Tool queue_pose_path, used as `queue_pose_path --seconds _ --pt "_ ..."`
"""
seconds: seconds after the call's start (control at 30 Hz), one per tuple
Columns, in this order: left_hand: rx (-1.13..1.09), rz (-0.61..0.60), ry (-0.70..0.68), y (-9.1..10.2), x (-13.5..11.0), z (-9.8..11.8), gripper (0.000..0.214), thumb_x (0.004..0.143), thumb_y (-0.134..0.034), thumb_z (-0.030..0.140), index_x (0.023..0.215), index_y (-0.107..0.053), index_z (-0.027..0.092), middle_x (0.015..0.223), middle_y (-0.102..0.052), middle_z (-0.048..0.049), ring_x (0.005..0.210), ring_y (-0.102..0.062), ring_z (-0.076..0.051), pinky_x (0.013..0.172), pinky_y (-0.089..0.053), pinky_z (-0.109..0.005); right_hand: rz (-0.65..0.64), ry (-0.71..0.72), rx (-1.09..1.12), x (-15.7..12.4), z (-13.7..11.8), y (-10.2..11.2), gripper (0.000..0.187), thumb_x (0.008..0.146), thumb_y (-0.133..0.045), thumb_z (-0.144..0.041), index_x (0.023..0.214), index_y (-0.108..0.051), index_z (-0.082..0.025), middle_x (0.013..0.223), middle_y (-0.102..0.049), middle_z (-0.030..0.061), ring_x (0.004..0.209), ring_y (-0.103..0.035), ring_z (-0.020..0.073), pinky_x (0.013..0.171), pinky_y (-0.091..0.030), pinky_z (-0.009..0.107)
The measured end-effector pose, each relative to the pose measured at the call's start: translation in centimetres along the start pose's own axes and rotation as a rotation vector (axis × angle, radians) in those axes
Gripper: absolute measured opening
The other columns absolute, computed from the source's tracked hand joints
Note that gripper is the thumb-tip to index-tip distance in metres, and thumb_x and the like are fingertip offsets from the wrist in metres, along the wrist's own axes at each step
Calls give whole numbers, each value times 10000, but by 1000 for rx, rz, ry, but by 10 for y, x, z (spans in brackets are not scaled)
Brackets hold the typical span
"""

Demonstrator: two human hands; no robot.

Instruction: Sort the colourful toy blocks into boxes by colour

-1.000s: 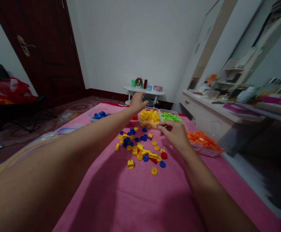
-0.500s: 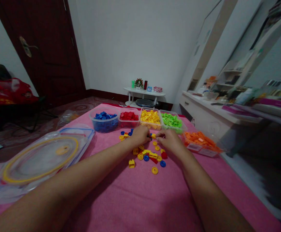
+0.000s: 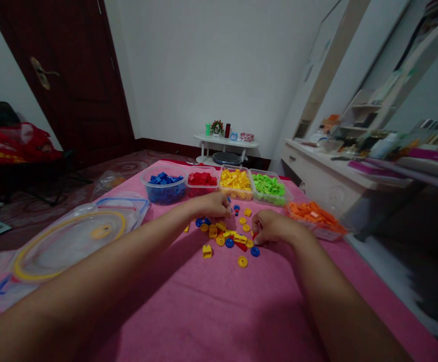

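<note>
My left hand (image 3: 219, 205) is closed above the far side of the loose toy pieces. A bit of blue shows at its fingertips, but I cannot make out what it grips. Just right of it stands a small blue and red piece (image 3: 236, 210), near a yellow block (image 3: 248, 212). My right hand (image 3: 268, 226) pinches a red block (image 3: 255, 235) at the right edge of the pile. Below those fingers lies a blue wheel (image 3: 255, 251). Yellow blocks (image 3: 240, 239), yellow wheels (image 3: 242, 261) and another blue wheel (image 3: 229, 243) are scattered between the hands.
Along the far edge stand tubs of blue (image 3: 165, 191), red (image 3: 201, 190), yellow (image 3: 236, 194) and green blocks (image 3: 268, 201). An orange-block tub (image 3: 317, 231) is at the right. Clear lids (image 3: 68, 246) lie left on the pink cloth (image 3: 189, 311).
My right hand has moved right and nearer, from the yellow block to the red block, and closed on it. The left hand has shifted slightly left, uncovering the blue and red piece.
</note>
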State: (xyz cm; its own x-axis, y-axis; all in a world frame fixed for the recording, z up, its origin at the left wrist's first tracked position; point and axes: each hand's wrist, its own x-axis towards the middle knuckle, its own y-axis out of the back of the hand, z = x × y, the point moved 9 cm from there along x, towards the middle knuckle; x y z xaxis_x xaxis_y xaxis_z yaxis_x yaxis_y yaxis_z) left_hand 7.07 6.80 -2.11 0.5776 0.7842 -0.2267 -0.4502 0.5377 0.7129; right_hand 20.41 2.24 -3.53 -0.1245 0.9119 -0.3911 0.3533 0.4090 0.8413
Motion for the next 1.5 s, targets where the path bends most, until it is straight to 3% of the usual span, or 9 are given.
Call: queue_pose_path --seconds 0.17,0.3,0.47,0.53,0.7,0.8,1.03,1.3,1.5 --pt "63 -206 -11 -17 -29 -1 183 693 -549 236 741 -700 146 652 -650 -26 527 -523 -97 499 -385 -187 3 183 -16 -16 -33 2 86 582 -641 -135 658 -613 -163 558 -610 0 494 -561 125 428 -360 197" --pt "391 -37 72 -3 -35 -11 186 671 -580 267 724 -718 154 686 -674 -55 609 -586 -158 553 -418 -222 -225 328 117 -22 -58 -24 92 646 -613 -179 710 -677 -166 591 -651 24 522 -591 139 481 -413 216" --pt "699 321 283 39 -46 -24 279 705 -585 315 886 -725 157 930 -684 -168 851 -641 -284 680 -481 -330 459 140 -258 -5 -43 29 124 673 -623 -204 768 -699 -176 811 -691 95 713 -615 192 550 -377 251" --pt "688 399 297 47 -50 -24 281 725 -571 310 913 -724 168 956 -681 -167 874 -641 -287 699 -483 -341 546 91 -322 -6 -41 38 156 694 -609 -252 809 -695 -190 842 -687 90 736 -608 195 545 -354 254" --pt "505 188 5 13 -44 -2 228 706 -578 245 865 -739 217 849 -709 -77 758 -645 -195 647 -461 -247 330 188 -323 -11 -57 17 115 673 -605 -307 676 -671 -213 668 -658 27 601 -566 147 496 -313 244" --pt "596 170 3 0 -46 7 227 699 -587 227 864 -741 208 852 -708 -99 781 -647 -223 669 -471 -277 160 196 -366 -15 -63 -5 103 605 -662 -276 695 -687 -231 695 -675 18 624 -583 154 499 -317 238" --pt "777 235 67 -17 -43 11 268 765 -528 155 973 -692 117 927 -675 -192 897 -642 -294 728 -501 -360 281 113 -546 -14 -76 -13 206 719 -558 -223 858 -706 -189 901 -696 143 842 -645 271 626 -435 314" --pt "608 319 79 -4 -38 1 216 733 -573 239 873 -722 172 911 -692 -144 868 -647 -272 724 -487 -333 294 107 -580 -20 -83 -14 213 710 -576 -178 878 -707 -190 935 -702 140 888 -646 264 672 -449 304" --pt "-149 421 -64 15 -22 -30 234 780 -551 316 767 -707 142 738 -686 -51 683 -605 -140 628 -434 -226 520 227 -43 -5 -57 18 115 697 -567 -285 700 -643 -198 684 -659 37 650 -615 174 548 -404 248"
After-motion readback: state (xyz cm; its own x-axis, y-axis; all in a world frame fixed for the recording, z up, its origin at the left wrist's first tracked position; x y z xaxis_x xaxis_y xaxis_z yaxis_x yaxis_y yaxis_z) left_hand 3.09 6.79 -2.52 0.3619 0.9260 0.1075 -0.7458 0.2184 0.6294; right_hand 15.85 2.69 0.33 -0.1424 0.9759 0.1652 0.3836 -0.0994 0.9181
